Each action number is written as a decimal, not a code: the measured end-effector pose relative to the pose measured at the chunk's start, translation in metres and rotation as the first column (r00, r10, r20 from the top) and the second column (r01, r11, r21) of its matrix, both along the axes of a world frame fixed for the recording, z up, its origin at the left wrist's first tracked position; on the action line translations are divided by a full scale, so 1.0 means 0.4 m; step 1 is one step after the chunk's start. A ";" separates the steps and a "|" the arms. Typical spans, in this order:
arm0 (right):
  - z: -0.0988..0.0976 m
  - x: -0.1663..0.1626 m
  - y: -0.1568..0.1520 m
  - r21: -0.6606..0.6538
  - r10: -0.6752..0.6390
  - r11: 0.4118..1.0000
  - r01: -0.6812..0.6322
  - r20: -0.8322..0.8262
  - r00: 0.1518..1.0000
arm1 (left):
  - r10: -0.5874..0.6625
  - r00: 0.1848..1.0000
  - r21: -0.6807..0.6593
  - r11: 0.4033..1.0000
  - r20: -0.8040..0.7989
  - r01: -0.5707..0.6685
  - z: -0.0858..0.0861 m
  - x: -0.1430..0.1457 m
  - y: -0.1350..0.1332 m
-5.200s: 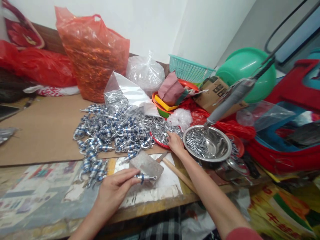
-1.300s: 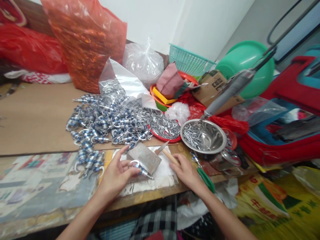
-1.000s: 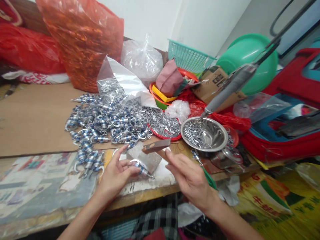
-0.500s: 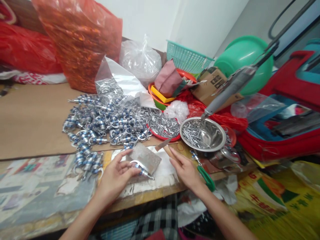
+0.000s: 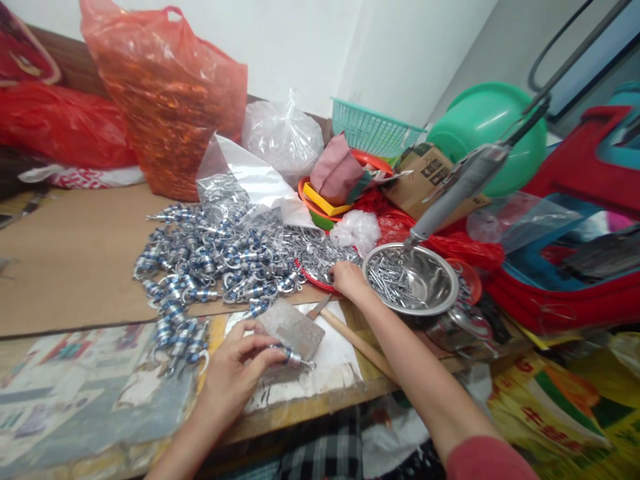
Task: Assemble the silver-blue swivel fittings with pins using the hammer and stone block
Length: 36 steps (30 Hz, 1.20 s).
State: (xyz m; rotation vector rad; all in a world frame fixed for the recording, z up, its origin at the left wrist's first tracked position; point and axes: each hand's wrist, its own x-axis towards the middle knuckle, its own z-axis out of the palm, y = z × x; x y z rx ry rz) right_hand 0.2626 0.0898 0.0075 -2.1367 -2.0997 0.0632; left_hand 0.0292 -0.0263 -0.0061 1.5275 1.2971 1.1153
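Observation:
My left hand is closed around a silver hook bolt with blue bands, its thin end pointing right over a flat metal block. My right hand reaches into the red plate of small silver metal pieces. Its fingers are bent together at the pile; what they grip is hidden. Below my right forearm lies a hammer with a wooden handle, its narrow head on white paper beside the block. A heap of similar blue-banded hook bolts lies behind my left hand.
A steel bowl of metal pins stands right of the plate, below a hanging grey power tool. Plastic bags, a green basket and a cardboard box line the back. Red plastic stools stand at right.
My right hand has let go of the hammer and moved forward to the plate of metal pieces. My left hand still holds the hook bolt over the block. The view has shifted slightly.

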 end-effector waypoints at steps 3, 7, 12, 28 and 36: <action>0.006 0.005 -0.001 0.039 0.009 0.999 -0.007 -0.043 0.999 | -0.049 0.998 0.047 0.998 -0.027 0.051 0.004 0.004 0.001; 0.031 -0.014 -0.071 0.138 0.052 0.990 -0.028 -0.168 0.985 | -0.133 0.991 0.010 0.991 -0.010 0.133 0.008 0.002 0.000; 0.040 -0.127 -0.224 0.153 0.218 0.976 -0.154 -0.679 0.701 | -0.056 0.998 -0.023 0.998 0.026 0.056 -0.001 0.003 -0.002; 0.008 -0.184 -0.330 0.352 0.417 0.909 -0.224 -0.773 0.478 | 0.005 0.986 -0.093 0.996 0.169 0.011 0.012 0.001 -0.006; 0.003 -0.135 -0.335 0.645 0.821 0.502 -0.577 -0.144 0.553 | -0.193 0.980 -0.082 0.979 -0.047 0.189 0.065 -0.021 0.013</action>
